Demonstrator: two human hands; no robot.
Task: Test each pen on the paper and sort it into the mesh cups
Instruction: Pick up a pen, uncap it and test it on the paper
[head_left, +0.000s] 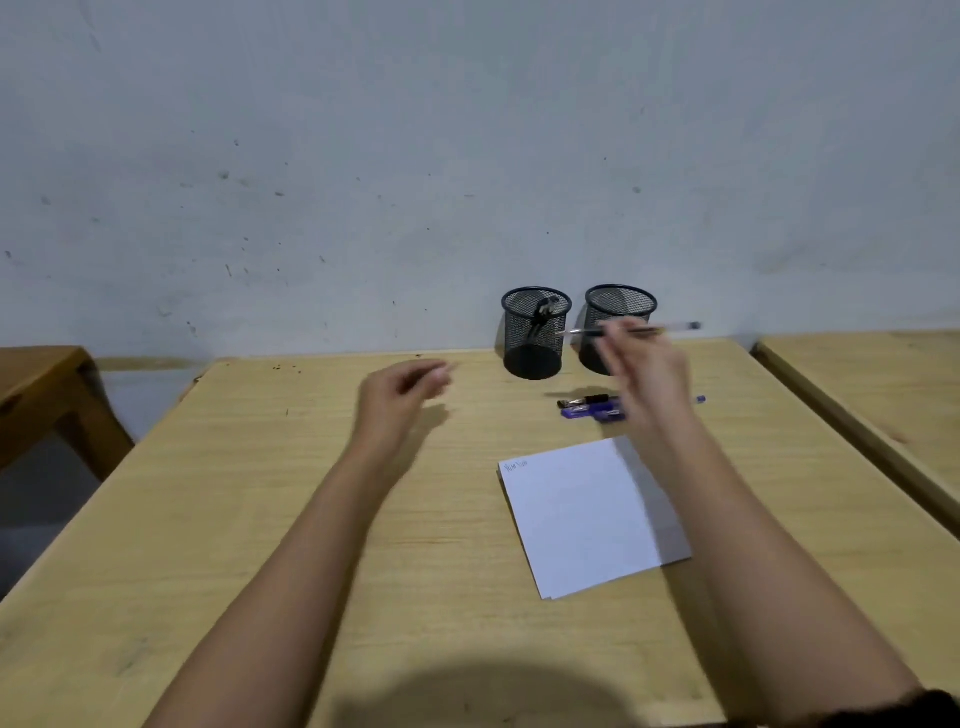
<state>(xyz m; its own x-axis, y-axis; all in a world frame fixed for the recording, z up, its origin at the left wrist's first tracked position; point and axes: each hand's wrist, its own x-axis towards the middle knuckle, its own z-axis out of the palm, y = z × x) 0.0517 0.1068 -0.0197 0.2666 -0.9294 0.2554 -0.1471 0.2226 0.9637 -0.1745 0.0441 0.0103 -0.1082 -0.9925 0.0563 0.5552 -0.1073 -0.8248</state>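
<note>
**One pen sorted, one in hand, more waiting**

The left hand (405, 387) hovers above the table (260, 493), loosely curled and apparently empty, though blurred. The left mesh cup (535, 343) holds one dark pen (543, 314). The paper (587, 519) bears a single scribble. The loose pens (592, 408), likely untested, lie before the seemingly empty right mesh cup (621, 306). The right hand (652, 382) pinches a clear pen (675, 327) level, in front of the cups.
</note>
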